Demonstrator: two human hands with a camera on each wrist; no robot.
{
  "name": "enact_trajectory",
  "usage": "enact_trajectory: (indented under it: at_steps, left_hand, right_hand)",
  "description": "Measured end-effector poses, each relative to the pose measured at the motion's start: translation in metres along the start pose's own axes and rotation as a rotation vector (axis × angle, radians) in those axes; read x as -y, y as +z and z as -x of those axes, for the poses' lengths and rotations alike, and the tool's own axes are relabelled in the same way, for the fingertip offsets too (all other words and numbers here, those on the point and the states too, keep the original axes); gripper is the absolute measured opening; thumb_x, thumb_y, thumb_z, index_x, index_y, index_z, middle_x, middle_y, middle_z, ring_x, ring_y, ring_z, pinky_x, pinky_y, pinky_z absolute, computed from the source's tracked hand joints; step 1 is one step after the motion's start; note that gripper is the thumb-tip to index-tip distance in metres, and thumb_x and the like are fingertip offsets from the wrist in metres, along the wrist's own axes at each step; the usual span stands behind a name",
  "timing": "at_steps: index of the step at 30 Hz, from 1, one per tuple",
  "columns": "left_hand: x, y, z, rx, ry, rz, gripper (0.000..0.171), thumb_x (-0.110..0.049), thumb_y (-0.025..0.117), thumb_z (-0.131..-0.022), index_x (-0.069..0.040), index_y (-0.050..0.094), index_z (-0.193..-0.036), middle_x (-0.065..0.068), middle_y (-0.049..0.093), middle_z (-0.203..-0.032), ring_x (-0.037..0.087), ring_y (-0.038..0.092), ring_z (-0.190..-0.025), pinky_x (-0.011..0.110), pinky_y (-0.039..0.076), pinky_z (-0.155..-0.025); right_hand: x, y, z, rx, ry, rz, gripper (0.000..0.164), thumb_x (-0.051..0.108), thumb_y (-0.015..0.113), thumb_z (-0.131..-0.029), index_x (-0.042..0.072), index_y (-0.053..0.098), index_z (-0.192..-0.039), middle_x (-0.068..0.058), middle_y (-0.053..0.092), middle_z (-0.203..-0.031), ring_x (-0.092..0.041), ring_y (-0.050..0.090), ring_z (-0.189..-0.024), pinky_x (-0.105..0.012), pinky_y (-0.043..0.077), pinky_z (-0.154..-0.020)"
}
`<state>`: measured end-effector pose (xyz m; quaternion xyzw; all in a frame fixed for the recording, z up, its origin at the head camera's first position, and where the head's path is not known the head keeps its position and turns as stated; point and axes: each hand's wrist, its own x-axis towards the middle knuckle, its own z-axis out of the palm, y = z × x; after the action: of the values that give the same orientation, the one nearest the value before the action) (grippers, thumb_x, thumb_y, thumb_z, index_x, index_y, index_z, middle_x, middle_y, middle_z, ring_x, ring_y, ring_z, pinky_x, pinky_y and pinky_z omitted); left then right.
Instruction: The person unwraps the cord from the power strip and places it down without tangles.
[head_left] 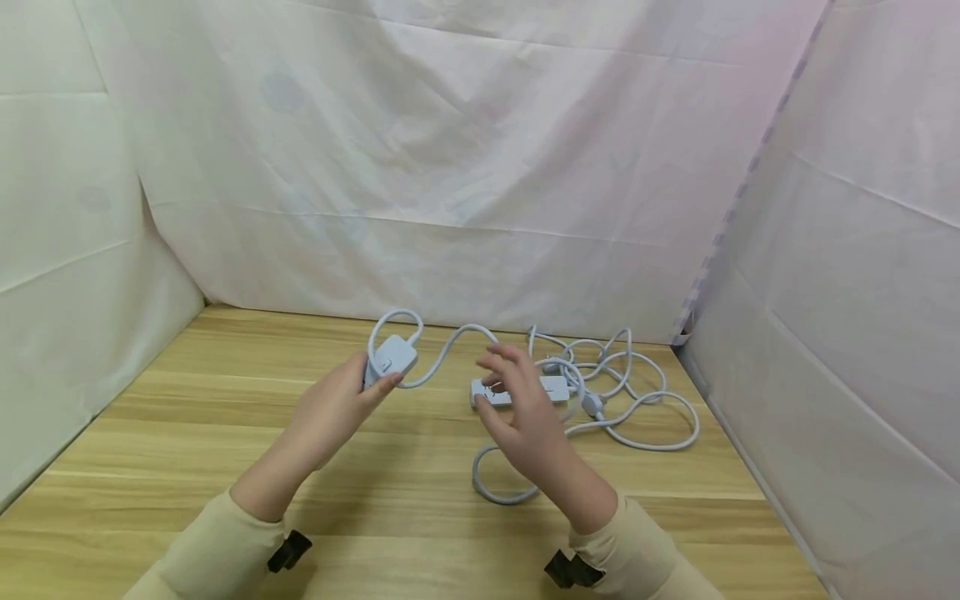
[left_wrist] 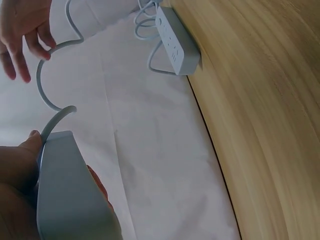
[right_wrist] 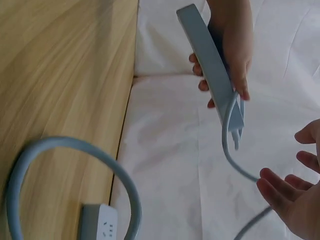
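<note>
My left hand [head_left: 330, 417] grips a white power strip [right_wrist: 207, 60], raised above the table. Under the left thumb, the strip's cord [right_wrist: 226, 137] is looped at the strip's end. From there the cord runs across to my right hand [head_left: 525, 417], whose fingers are spread and loosely bent. It passes by the right fingertips [right_wrist: 270, 185]; whether they touch it I cannot tell. On the table behind the right hand lies a second white power strip [left_wrist: 175, 42], partly covered by that hand in the head view.
Tangled white cable [head_left: 663, 447] with a plug [head_left: 592, 406] lies on the right of the wooden table [head_left: 187, 400]. A cord loop [head_left: 506, 500] lies under the right forearm. White cloth [head_left: 420, 167] hangs behind and on both sides.
</note>
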<state>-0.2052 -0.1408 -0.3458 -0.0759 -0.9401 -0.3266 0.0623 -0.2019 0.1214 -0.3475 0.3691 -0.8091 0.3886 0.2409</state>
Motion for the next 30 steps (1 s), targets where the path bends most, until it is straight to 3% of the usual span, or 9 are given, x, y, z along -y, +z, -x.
enact_trajectory:
  at_steps: [3,6,11,16,23,30]
  left_hand:
    - [-0.004,0.002,-0.001,0.009,0.006,0.032,0.058,-0.059,0.049,-0.095,-0.008,0.054,-0.122,0.006,0.064,-0.102,0.022,0.059,-0.085,0.043,0.046,-0.068]
    - [-0.008,0.004,-0.002,0.018,0.019,0.061,0.063,-0.061,0.048,-0.094,-0.008,0.052,-0.127,0.007,0.065,-0.109,0.023,0.061,-0.09,0.046,0.048,-0.072]
    - [-0.014,0.008,-0.002,0.028,0.034,0.083,0.068,-0.064,0.047,-0.093,-0.008,0.051,-0.131,0.008,0.064,-0.115,0.024,0.061,-0.094,0.047,0.048,-0.073]
    - [-0.018,0.012,-0.002,0.026,0.053,0.073,0.07,-0.065,0.046,-0.093,-0.007,0.051,-0.133,0.009,0.065,-0.115,0.025,0.062,-0.096,0.048,0.049,-0.075]
    - [-0.021,0.019,-0.003,0.059,0.044,0.039,0.075,-0.066,0.064,-0.082,-0.004,0.053,-0.123,0.004,0.064,-0.1,0.019,0.059,-0.082,0.041,0.047,-0.068]
    - [-0.022,0.024,-0.002,0.069,0.125,0.003,0.084,-0.049,0.085,-0.069,-0.003,0.049,-0.129,0.003,0.062,-0.103,0.019,0.058,-0.087,0.042,0.048,-0.073]
  right_hand:
    - [0.005,0.007,-0.002,0.039,-0.098,0.045,0.04,0.006,0.064,-0.09,0.003,0.053,-0.129,-0.013,0.045,-0.138,-0.021,0.06,-0.098,-0.034,0.051,-0.083]
    - [0.01,0.014,-0.005,0.109,-0.129,0.112,0.041,0.011,0.065,-0.091,0.003,0.053,-0.13,-0.013,0.047,-0.138,-0.023,0.058,-0.109,-0.034,0.05,-0.087]
    - [0.013,0.022,-0.006,0.203,-0.064,0.207,0.048,0.017,0.066,-0.093,0.004,0.051,-0.137,-0.012,0.045,-0.144,-0.025,0.047,-0.129,-0.041,0.043,-0.099]
    - [0.013,0.024,-0.003,0.272,0.022,0.243,0.05,0.02,0.065,-0.094,0.003,0.05,-0.139,-0.012,0.043,-0.147,-0.027,0.046,-0.13,-0.042,0.041,-0.102]
    - [0.01,0.022,-0.003,0.273,-0.004,0.248,0.043,0.015,0.071,-0.089,-0.001,0.059,-0.127,-0.013,0.056,-0.124,-0.027,0.055,-0.115,-0.04,0.045,-0.095]
    - [0.005,0.013,0.0,0.206,-0.091,0.234,0.032,0.012,0.078,-0.084,0.004,0.067,-0.112,-0.005,0.058,-0.106,-0.017,0.057,-0.093,-0.032,0.049,-0.079]
